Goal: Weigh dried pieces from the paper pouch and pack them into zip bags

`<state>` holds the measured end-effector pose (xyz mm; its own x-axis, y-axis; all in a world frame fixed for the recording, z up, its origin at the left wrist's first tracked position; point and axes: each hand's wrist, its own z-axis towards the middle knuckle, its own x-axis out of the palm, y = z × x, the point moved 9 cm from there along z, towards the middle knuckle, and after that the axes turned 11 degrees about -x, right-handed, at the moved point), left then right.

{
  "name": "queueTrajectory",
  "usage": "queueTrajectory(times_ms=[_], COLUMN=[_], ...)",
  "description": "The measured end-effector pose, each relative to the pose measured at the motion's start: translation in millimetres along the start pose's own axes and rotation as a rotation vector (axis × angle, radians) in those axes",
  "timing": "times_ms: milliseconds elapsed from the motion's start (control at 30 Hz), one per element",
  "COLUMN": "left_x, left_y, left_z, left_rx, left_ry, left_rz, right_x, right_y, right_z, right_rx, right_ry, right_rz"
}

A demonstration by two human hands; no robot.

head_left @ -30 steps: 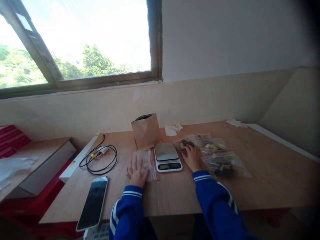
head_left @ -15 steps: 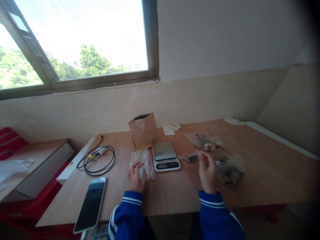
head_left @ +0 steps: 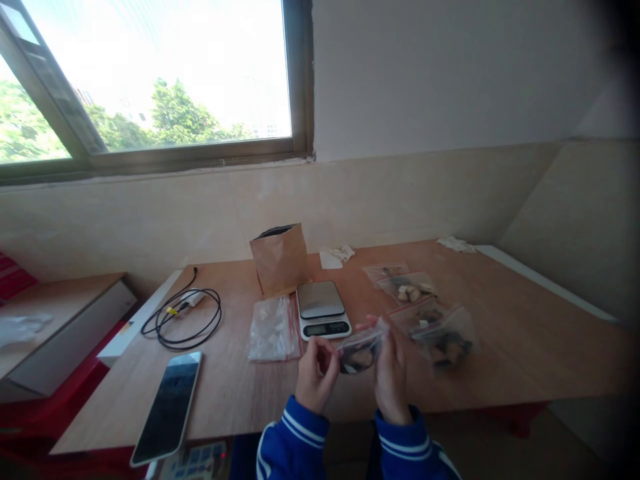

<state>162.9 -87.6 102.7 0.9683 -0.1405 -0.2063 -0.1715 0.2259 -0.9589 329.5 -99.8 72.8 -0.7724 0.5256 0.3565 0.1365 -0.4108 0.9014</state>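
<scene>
Between my two hands, a small clear zip bag (head_left: 359,355) with dark and pale pieces inside hangs over the front of the table. My left hand (head_left: 317,375) pinches its left edge. My right hand (head_left: 393,373) grips the right end, fingers closed on the plastic. Just behind the hands sits a white kitchen scale (head_left: 323,308) with a bare metal plate. A stack of clear, red-striped zip bags (head_left: 274,330) lies to the scale's left. Several filled zip bags (head_left: 447,343) rest on the table to the right of my right hand.
Behind the scale stands an open brown paper pouch (head_left: 280,261). Farther left lie a coiled black cable (head_left: 183,347) and a phone (head_left: 169,407) over the front edge. Crumpled pale scraps (head_left: 344,253) are near the wall. A side table (head_left: 75,300) stands at far left.
My left hand has left the stack of zip bags and moved right to the small filled bag. My right hand has brought that bag leftward and nearer to me.
</scene>
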Motion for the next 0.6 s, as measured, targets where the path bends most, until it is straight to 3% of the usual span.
queueTrajectory(times_ms=[67, 200, 267, 400, 600], left_x=[-3.1, -11.7, -14.6, -10.8, 2.2], left_y=[3.4, 5.6, 2.8, -4.0, -2.9], left_z=[0.3, 0.3, 0.7, 1.2, -2.6], left_rx=[-0.059, -0.128, -0.147, -0.172, -0.171], left_ry=[0.019, -0.006, -0.038, -0.033, 0.075], left_rz=[-0.084, -0.154, -0.158, -0.172, -0.072], right_x=[2.7, 2.0, 14.8, 56.2, 66.8], right_y=[-14.1, -6.6, 4.7, 29.3, 40.5], right_z=[-0.8, -4.1, -10.0, -28.9, -34.1], right_rx=[0.044, -0.069, -0.089, -0.089, -0.101], right_ry=[-0.005, -0.068, 0.039, 0.415, 0.560], right_rz=[0.023, -0.143, -0.214, -0.186, -0.210])
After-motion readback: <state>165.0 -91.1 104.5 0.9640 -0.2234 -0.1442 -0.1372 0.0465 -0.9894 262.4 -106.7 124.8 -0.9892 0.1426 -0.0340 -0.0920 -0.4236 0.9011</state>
